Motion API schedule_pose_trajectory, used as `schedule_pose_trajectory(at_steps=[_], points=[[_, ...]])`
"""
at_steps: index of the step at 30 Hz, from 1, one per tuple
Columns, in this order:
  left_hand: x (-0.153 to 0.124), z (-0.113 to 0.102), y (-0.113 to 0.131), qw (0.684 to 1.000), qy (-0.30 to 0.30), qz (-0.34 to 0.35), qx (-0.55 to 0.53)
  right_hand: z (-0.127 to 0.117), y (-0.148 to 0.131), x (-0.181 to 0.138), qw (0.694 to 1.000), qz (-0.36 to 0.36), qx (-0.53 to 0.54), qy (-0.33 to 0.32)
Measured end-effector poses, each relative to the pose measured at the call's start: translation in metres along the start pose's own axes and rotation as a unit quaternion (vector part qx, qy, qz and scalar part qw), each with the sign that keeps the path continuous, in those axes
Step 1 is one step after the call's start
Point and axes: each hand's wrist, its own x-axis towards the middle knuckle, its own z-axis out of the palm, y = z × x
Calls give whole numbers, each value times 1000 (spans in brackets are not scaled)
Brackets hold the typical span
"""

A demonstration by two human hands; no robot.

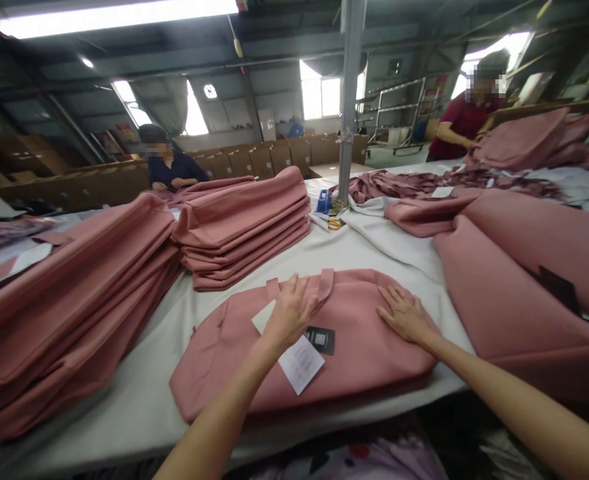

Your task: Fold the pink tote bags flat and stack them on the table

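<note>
Your left hand (290, 313) lies flat, fingers spread, on the white paper tag (299, 360) atop the pink bag (354, 347) at lower centre; your right hand (404, 315) presses open-palmed on its smooth, soft felt-like fabric, grasping nothing.

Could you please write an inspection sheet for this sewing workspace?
Surface: table under a white cloth.
Job's things: pink bag lying flat, white paper tag and black tag on it.
Clutter: folded pink stacks, big pile, scissors, blue tape dispenser.
Hands: left hand and right hand flat on the bag, fingers open.
Cables: nothing seen.
Surroundings: two people working, metal pole, cardboard boxes.
</note>
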Motion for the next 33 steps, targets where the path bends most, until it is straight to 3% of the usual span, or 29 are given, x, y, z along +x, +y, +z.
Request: schedule_pose_trajectory(at_steps=[5,8,11,14,17,19,21,22,24,26,28,30,33], points=[[1,69,32,990,-123,-35,51,-9,-3,-3,998,19,41,-35],[-15,104,31,986,-125,-35,106,-16,-3,-1,995,33,69,-55],[-22,120,26,982,-108,-29,154,-33,-7,4,991,50,98,-75],[-23,123,23,980,-97,-21,173,-72,-26,9,989,70,117,-60],[-22,126,20,976,-89,-11,196,-133,-58,10,992,47,118,-7],[-20,128,19,975,-94,-6,200,-170,-78,7,993,-3,104,63],[-19,129,19,976,-96,-10,198,-188,-89,-2,984,-50,74,153],[-19,129,19,976,-96,-15,194,-185,-92,-10,980,-58,58,180],[-23,123,23,979,-101,-28,176,-157,-89,-29,983,-49,25,176],[-29,116,27,984,-108,-39,138,-106,-80,-48,992,-37,-21,119],[-31,110,29,990,-114,-38,76,-50,-68,-56,994,-48,-8,101],[-30,107,29,992,-124,-26,19,-5,-57,-53,990,-51,-23,131],[-29,103,28,992,-118,-28,-26,30,-44,-45,980,-81,6,182]])
